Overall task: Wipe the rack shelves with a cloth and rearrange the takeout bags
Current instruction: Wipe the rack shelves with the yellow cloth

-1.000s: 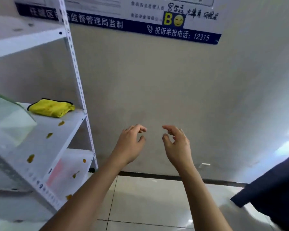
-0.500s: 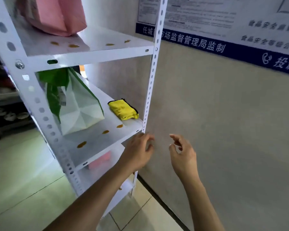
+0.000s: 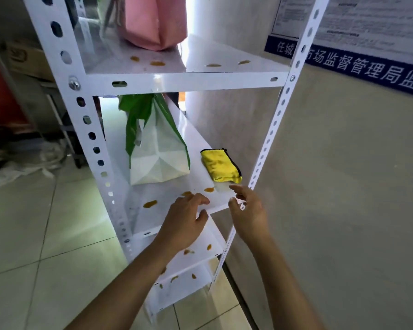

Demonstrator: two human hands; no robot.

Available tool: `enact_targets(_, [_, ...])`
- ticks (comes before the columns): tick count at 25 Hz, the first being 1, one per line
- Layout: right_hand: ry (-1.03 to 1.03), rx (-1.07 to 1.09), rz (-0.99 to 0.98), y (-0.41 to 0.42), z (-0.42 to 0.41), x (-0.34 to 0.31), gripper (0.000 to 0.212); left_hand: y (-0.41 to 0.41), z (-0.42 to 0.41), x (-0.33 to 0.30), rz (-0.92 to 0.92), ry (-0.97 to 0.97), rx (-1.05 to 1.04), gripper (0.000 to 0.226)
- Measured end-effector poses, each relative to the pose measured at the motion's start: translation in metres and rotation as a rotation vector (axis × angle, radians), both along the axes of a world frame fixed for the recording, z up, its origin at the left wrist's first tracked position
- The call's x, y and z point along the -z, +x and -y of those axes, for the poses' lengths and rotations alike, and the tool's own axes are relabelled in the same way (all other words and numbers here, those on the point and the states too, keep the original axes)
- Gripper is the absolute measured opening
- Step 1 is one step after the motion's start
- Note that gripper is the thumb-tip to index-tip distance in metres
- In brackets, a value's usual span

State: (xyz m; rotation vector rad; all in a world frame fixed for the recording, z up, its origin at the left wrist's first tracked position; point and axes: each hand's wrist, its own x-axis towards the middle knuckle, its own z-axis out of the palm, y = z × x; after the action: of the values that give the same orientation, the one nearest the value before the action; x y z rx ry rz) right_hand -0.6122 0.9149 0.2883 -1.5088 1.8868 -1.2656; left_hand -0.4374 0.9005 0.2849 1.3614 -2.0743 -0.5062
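Progress: nothing wiped yet, I judge; orange spots dot every rack (image 3: pixel 76 75) shelf.
Cloth: yellow cloth (image 3: pixel 221 165) lies folded on the middle shelf, untouched.
Bags: green bag (image 3: pixel 156 148) beside it, pink bag (image 3: pixel 154 20) above.
Hands: my left hand (image 3: pixel 184 225) and right hand (image 3: pixel 248 211) hover empty, fingers loose, near the cloth.
Left: grab cloth, wipe, rearrange.

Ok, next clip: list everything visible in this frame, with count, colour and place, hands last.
rack: one, white metal, several shelves, beside the wall
pink bag: one, pink, top visible shelf
green and white bag: one, standing on the middle shelf, left of the cloth
cloth: one, yellow with dark edging, folded, middle shelf near the right post
stains: many, orange-brown, scattered on every visible shelf
notice: one, white with a blue band, on the wall at upper right
floor: pale tiles
left hand: empty, fingers loosely bent, over the middle shelf's front edge
right hand: empty, fingers reaching toward the cloth, not touching
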Motion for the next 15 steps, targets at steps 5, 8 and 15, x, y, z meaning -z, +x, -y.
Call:
enact_targets(5, [0.028,-0.055,-0.105,-0.004,0.044,0.003,0.036,0.002,0.016,0.015,0.048,0.008,-0.045,0.022])
enact_targets(8, [0.069,-0.116,-0.215,-0.006,0.079,0.0,0.039,0.003,0.016,0.026,0.094,0.03,-0.107,0.023])
enact_targets(15, [0.199,-0.191,-0.528,-0.008,0.182,0.004,0.056,0.002,0.0,0.039,0.191,0.076,-0.225,0.041])
